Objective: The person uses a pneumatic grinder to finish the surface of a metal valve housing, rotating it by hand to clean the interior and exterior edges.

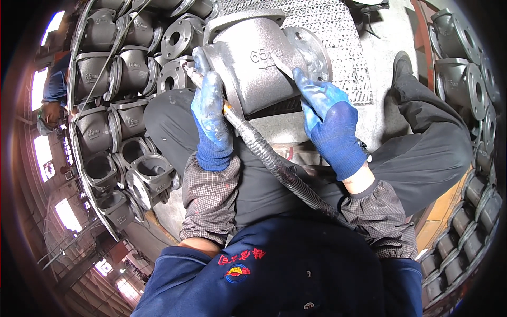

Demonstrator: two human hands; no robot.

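Observation:
A large grey cast-metal valve body with flanged ends lies in front of me, tilted, with raised markings on its side. My left hand, in a blue coated glove, is at its left flange, closed round the end of a dark ribbed hose. The hose's metal tip pokes out beyond the fingers, and the rest runs down across my lap to the right. In my gloved right hand is a thin flat-bladed tool, its tip close to the valve's side. The fingers hide its handle.
Stacked grey valve bodies fill a rack on the left; more line the right side. A textured metal plate lies beneath the work. My legs flank it. Another person is at the far left, beyond the rack.

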